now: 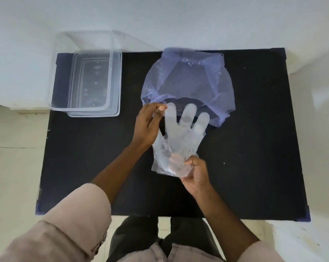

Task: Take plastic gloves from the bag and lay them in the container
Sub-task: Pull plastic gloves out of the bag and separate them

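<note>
A clear plastic glove is stretched out above the black table, its fingers pointing away from me toward the bag. My right hand pinches the glove's crumpled cuff. My left hand pinches the glove's left edge near a fingertip. Behind the glove lies the bluish translucent bag, its mouth open toward me. The clear rectangular container stands at the table's far left corner, with nothing visible inside.
The container rests on what looks like its clear lid. White walls and a pale floor surround the table. My dark trousers show below the table's near edge.
</note>
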`<action>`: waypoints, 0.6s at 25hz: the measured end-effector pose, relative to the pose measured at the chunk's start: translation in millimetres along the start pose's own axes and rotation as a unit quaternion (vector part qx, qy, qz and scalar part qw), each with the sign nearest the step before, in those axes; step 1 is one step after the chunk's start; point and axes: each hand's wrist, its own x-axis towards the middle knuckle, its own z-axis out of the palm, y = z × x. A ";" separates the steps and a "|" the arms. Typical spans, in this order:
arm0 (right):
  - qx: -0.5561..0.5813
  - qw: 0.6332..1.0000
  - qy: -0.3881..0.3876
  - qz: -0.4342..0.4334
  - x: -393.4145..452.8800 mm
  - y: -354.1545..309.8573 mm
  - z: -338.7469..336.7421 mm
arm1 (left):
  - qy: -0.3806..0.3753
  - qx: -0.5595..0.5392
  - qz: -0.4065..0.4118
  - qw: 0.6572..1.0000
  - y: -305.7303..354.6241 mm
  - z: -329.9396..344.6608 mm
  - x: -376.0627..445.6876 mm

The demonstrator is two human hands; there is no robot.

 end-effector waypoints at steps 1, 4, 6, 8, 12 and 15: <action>0.001 1.000 0.011 0.003 -4.4 9.1 2.7 | 0.019 0.015 -0.011 1.000 -7.8 -9.7 -17.9; -0.008 0.998 0.056 0.011 -9.3 42.1 12.6 | 0.061 0.032 -0.120 0.990 -44.4 -37.7 -68.9; 0.008 0.996 0.082 0.027 -9.8 65.4 17.6 | 0.060 0.001 -0.207 0.977 -61.4 -51.8 -92.2; 0.005 0.993 0.104 0.049 -10.8 84.6 26.8 | 0.063 -0.031 -0.250 0.966 -67.2 -65.2 -105.4; -0.108 0.983 0.139 0.060 -17.0 124.1 42.2 | 0.084 -0.046 -0.317 0.944 -84.2 -96.9 -131.7; -0.341 0.925 0.098 0.134 -37.3 132.7 44.4 | 0.085 -0.060 -0.357 0.928 -97.1 -113.3 -137.5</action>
